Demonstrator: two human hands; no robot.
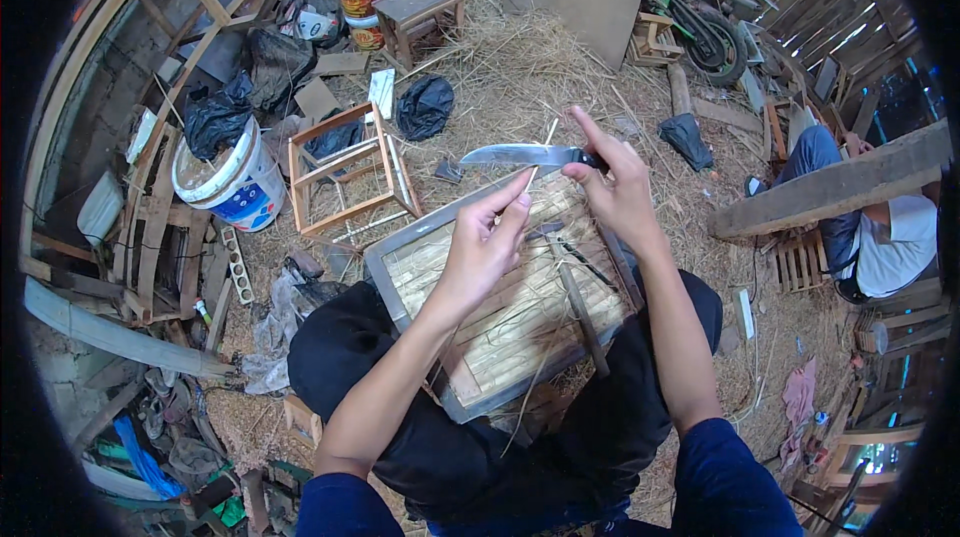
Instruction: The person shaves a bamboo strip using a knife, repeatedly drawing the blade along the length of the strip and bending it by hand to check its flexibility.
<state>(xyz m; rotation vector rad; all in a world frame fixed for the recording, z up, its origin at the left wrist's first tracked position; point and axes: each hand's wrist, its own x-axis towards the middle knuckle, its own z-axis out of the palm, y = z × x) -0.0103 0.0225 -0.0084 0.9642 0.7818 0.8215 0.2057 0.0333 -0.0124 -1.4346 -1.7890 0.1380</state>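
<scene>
Head view: above the far edge of the slatted panel (pixel 420 259), the left hand (pixel 490 237) is pinching a thin strip (pixel 552 129), the right hand (pixel 618 185) is gripping a knife (pixel 515 154) by its handle, and the blade is crossing the strip. Careful work probably means pressing lightly and keeping that pinch clear of the blade. Two hands are holding one knife and one strip; one brown bar (pixel 580 309) is lying on the panel

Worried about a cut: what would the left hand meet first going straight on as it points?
The left hand would probably meet the knife blade first, close ahead in the picture; one view leaves the depth unclear.
</scene>
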